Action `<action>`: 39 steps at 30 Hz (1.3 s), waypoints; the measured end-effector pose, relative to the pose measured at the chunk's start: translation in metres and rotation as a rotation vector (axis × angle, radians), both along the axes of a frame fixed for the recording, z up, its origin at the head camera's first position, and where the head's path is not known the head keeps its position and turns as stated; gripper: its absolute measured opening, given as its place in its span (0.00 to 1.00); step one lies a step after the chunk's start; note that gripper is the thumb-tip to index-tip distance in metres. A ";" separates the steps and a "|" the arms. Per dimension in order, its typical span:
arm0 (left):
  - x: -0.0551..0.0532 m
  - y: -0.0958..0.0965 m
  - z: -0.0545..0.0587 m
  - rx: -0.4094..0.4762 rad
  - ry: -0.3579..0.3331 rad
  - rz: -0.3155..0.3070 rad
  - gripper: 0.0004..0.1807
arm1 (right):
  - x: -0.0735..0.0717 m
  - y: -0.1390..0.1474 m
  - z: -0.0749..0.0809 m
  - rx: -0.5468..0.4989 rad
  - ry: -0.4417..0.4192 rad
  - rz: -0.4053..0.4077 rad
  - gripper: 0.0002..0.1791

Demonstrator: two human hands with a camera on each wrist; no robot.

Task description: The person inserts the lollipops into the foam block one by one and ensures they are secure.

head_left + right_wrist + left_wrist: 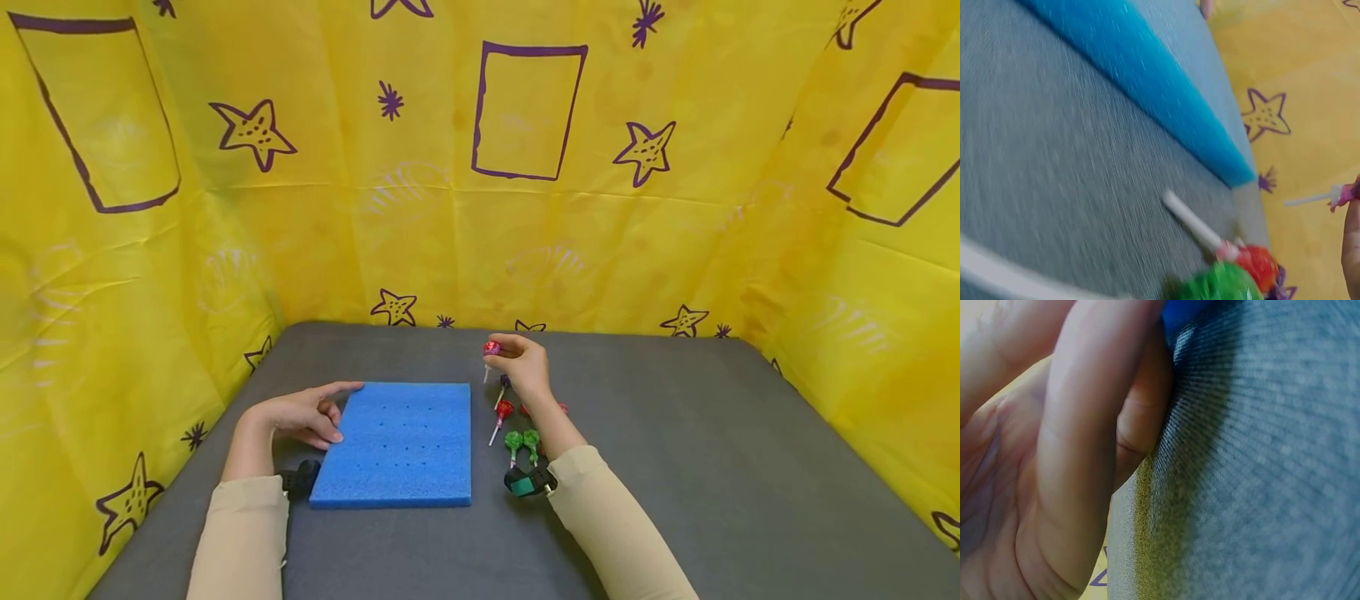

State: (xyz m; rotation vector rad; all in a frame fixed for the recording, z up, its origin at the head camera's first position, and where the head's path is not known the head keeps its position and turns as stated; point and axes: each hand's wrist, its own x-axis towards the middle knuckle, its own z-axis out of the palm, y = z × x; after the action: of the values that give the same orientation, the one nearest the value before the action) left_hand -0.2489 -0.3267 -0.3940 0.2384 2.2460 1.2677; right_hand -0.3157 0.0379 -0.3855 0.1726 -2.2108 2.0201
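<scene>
A blue foam block (405, 483) with small holes in its top lies flat on the grey table. My left hand (300, 417) rests at its left side, index finger stretched to the far left corner and thumb by the edge. In the left wrist view the fingers (1085, 412) fill much of the picture. My right hand (528, 371) pinches a pink-red lollipop (491, 348) by its wrapped head, white stick hanging down, beyond the block's far right corner. That lollipop's stick (1307, 200) also shows at the right of the right wrist view.
Right of the block lie a red lollipop (504, 408), a dark purple one (505, 382) and two green ones (513, 440). More red wrappers (562, 408) are partly hidden by my right wrist. A yellow curtain (337, 250) with drawn stars surrounds the grey table (712, 467).
</scene>
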 end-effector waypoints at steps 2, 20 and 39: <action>0.000 0.000 0.000 0.000 -0.003 0.002 0.53 | 0.002 -0.006 -0.001 -0.031 -0.007 0.024 0.21; 0.000 0.000 0.000 0.003 -0.011 0.012 0.52 | 0.022 -0.059 -0.004 -0.178 -0.065 0.131 0.20; 0.000 0.000 0.000 -0.013 -0.049 0.073 0.53 | 0.032 -0.110 -0.021 -0.245 -0.084 0.239 0.20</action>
State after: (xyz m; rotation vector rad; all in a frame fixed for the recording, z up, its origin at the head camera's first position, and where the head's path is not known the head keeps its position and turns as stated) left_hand -0.2486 -0.3265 -0.3940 0.1196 2.2387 1.2824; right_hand -0.2838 -0.0716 -0.4068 0.3442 -2.0483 2.4462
